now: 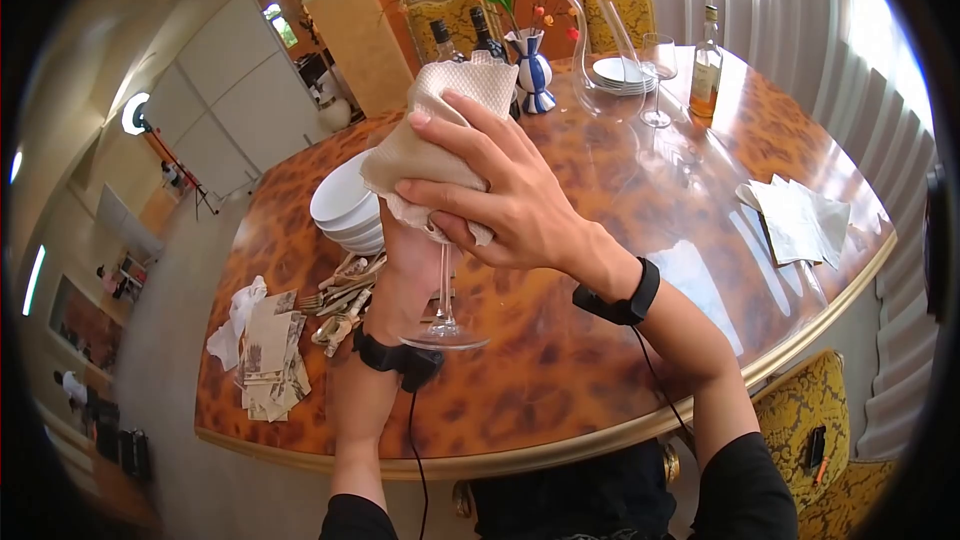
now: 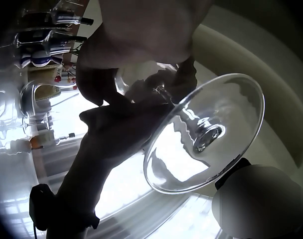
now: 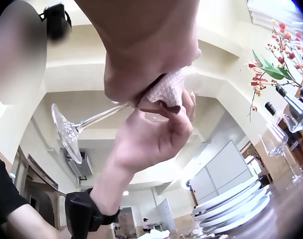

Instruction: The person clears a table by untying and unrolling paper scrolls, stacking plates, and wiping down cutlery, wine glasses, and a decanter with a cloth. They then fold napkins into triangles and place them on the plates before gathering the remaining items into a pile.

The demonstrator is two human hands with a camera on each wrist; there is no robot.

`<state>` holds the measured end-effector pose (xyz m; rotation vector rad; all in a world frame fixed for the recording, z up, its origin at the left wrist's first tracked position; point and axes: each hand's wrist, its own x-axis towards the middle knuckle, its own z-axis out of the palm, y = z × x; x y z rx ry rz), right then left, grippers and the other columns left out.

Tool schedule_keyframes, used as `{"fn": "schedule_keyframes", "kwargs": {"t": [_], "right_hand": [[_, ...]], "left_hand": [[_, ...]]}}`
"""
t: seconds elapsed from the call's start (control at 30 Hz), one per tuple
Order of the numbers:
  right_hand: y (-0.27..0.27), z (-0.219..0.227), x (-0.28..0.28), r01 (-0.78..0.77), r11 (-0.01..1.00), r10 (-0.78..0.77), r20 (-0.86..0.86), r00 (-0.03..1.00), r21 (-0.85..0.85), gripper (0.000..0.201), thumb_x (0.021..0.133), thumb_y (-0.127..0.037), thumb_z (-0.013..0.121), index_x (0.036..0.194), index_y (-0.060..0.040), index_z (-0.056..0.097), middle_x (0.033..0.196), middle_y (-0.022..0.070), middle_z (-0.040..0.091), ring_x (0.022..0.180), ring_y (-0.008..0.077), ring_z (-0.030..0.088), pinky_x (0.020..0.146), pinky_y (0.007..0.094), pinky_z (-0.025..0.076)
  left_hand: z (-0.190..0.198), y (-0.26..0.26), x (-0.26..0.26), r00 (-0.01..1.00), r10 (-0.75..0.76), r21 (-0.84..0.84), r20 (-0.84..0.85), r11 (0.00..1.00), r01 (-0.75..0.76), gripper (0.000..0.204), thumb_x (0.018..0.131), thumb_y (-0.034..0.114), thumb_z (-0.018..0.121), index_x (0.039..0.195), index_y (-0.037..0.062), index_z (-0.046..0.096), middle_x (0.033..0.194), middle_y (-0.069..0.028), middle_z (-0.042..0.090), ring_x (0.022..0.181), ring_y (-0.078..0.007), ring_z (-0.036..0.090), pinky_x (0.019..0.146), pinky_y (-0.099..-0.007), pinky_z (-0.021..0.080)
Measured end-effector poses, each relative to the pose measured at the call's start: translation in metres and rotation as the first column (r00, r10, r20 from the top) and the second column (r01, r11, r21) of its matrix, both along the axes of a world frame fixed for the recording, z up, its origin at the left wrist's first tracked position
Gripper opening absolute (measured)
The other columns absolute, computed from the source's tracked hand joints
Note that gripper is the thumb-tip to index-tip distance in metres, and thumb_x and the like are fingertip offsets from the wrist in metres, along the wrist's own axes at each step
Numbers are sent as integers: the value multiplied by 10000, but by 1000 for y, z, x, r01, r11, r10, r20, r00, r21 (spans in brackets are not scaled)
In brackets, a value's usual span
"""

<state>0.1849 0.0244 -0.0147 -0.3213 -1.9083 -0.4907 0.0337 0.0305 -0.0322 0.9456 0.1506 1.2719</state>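
A stemmed wine glass is held up over the table, its foot lowest and its bowl mostly hidden under a beige waffle-textured cloth. My left hand grips the glass around the bowl from below, its fingers largely covered in the head view. From the right, my right hand holds the cloth against the bowl with bent, spread fingers. In the left wrist view the clear round foot shows in full. A corner of the cloth pokes out between both hands in the right wrist view.
White bowls are stacked left of the hands, near bundled cutlery and patterned napkins. Behind stand dark bottles, a striped vase, a decanter, another wine glass and an amber bottle. White napkins lie right.
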Motion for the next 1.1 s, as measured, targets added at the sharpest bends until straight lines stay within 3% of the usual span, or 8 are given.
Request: {"fn": "schedule_keyframes", "kwargs": {"t": [0.13, 0.3, 0.53, 0.73, 0.9, 0.97, 1.03, 1.1], "right_hand": [[3, 2, 7, 19, 999, -22, -102, 995, -25, 475, 760, -170, 688, 1227, -215, 613, 1387, 95, 487, 1283, 374, 460, 929, 482, 453], [12, -1, 11, 167, 986, -164, -97, 982, 24, 376, 797, -148, 658, 1171, -166, 618, 1277, 74, 573, 1226, 311, 523, 907, 462, 465], [12, 1, 18, 88, 996, -87, 23, 996, -26, 311, 837, -113, 611, 1142, -135, 667, 1246, 94, 616, 1209, 303, 556, 923, 424, 451], [10, 2, 14, -193, 960, 93, -420, 903, -203, 228, 884, -137, 586, 1079, -59, 675, 1285, 182, 570, 1179, 381, 554, 901, 424, 470], [3, 8, 17, -299, 897, 104, -503, 858, -326, 202, 905, -187, 598, 994, -26, 681, 911, 202, 673, 823, 328, 672, 693, 372, 515], [0, 9, 29, -81, 839, -136, -351, 926, -538, 216, 907, -232, 614, 833, -36, 668, 645, 162, 624, 589, 316, 633, 541, 378, 474], [7, 6, 29, -13, 869, -187, -353, 917, -495, 254, 907, -253, 617, 765, -44, 636, 602, 156, 596, 549, 327, 609, 505, 393, 448], [12, 0, 26, 53, 892, -234, -358, 904, -448, 307, 908, -274, 621, 697, -51, 605, 559, 151, 568, 509, 338, 586, 470, 408, 423]], "left_hand": [[-2, 7, -7, 955, -296, -124, -39, 949, 289, 668, 973, 612, 326, 1465, 161, 354, 1441, -88, 446, 1324, -265, 464, 1061, -447, 450], [1, 4, -9, 924, -293, -140, -244, 954, 265, 663, 966, 613, 346, 1329, 66, 437, 1146, -118, 650, 824, -311, 697, 713, -446, 579], [-10, 14, -2, 941, -312, -95, -131, 949, 301, 563, 968, 532, 370, 1285, 77, 466, 1052, -103, 655, 783, -275, 688, 558, -419, 565], [-10, 11, 2, 949, -189, -115, -254, 980, 165, 622, 911, 611, 294, 1177, 120, 567, 882, -60, 654, 564, -200, 582, 378, -332, 408], [-10, 11, -2, 906, -285, -112, -312, 958, 263, 618, 906, 571, 290, 1211, 95, 541, 806, -54, 627, 490, -173, 470, 395, -302, 366], [-13, 12, -1, 895, -306, -114, -325, 952, 284, 618, 919, 589, 285, 1196, 100, 542, 786, -47, 619, 487, -166, 461, 393, -301, 361], [-4, 1, 8, 859, -77, -190, -506, 982, -24, 583, 946, 592, 314, 1043, 65, 546, 698, -35, 552, 482, -151, 470, 351, -305, 359], [-20, 18, 1, 829, -4, -115, -560, 991, -73, 580, 965, 581, 316, 1070, 56, 539, 714, -38, 559, 518, -148, 489, 408, -301, 395]]}}
